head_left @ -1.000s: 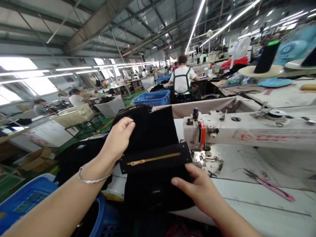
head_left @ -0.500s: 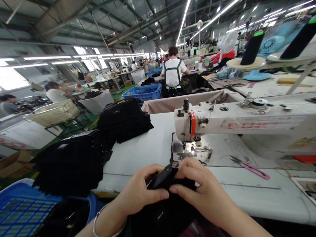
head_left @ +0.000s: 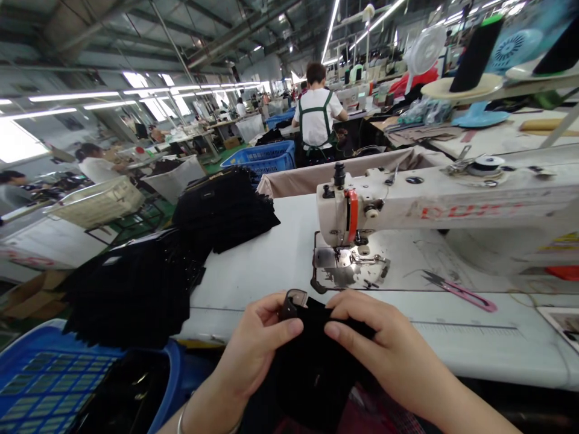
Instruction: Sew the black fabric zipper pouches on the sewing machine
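A black fabric piece [head_left: 316,377] with a small metal-looking mark hangs below my hands, at the front edge of the sewing table. My left hand [head_left: 260,337] is closed, pinching a dark curled strip [head_left: 289,304] with a paler inner side at the fabric's upper edge. Thumb and fingers of my right hand [head_left: 375,337] grip the top edge of the same fabric, a little to the right. Just beyond stands the sewing machine [head_left: 344,217], its presser foot and metal plate [head_left: 339,265] apart from the fabric. The fingertips behind the cloth are partly hidden.
Pink-handled thread snips [head_left: 465,292] lie right of the needle area. Stacks of black fabric pieces [head_left: 131,295] rest on the table's left. A blue basket [head_left: 49,367] stands at lower left. Thread cones [head_left: 477,57] are at upper right; a person [head_left: 316,117] sits ahead.
My hands have moved slightly apart on the fabric. The strip in my left hand now curls upward and shows its paler inside. The view has tilted down slightly.
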Demonstrator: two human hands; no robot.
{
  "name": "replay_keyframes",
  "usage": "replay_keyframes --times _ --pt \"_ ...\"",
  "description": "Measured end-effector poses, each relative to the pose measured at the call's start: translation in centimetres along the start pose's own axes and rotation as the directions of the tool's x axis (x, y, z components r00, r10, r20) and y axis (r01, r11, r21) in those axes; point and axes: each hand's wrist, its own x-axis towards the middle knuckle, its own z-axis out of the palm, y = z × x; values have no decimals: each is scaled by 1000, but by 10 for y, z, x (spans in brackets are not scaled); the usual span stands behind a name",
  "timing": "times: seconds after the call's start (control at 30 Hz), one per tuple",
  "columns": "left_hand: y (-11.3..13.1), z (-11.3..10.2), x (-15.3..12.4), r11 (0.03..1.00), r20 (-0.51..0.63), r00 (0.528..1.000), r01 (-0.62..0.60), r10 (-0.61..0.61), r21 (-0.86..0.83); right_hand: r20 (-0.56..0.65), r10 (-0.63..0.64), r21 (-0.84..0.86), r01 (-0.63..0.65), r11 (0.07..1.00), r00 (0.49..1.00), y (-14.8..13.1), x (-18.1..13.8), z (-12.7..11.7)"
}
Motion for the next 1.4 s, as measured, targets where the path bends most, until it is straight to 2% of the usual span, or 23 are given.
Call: replay_keyframes --times 0.2,0.3,0.43,0.67,0.83,1.13,1.23,1.3,1.33,1.37,1.4 --pt "-8 2 0 992 -171 983 -45 65 120 -67 -1 1 1 1000 998 4 0 3" --pt "-10 5 0 995 -214 975 -39 58 94 -71 19 -4 -19 1000 997 5 -1 5" --pt "-9 10 0 999 -212 977 21 -29 -40 -65 36 -11 -37 999 997 6 -2 6" --pt "-6 10 -3 989 -91 991 84 -95 -125 -20 53 -26 -54 998 998 8 -4 7" --pt "-5 10 -4 991 -134 987 75 -90 -115 -16 37 -23 -37 999 999 9 -5 8" --pt "-10 12 -6 986 -147 982 97 -118 -139 -21 -5 -23 4 1000 1000 10 -7 5" --pt "-4 7 -6 996 -140 986 89 -91 -16 -85 1 -29 -3 1000 996 13 -6 11" --pt "11 1 -3 978 -85 995 64 -47 201 -156 1 -13 -4 1000 988 16 -4 27" --pt "21 -1 1 932 -39 999 27 -14 362 -192 5 3 -4 1000 981 17 -3 39" --pt "31 -4 7 839 14 999 -32 30 544 -218 16 23 -11 1000 976 19 -2 53" --pt "39 -7 16 681 84 994 -113 76 723 -226 43 43 -34 999 973 21 -1 66"
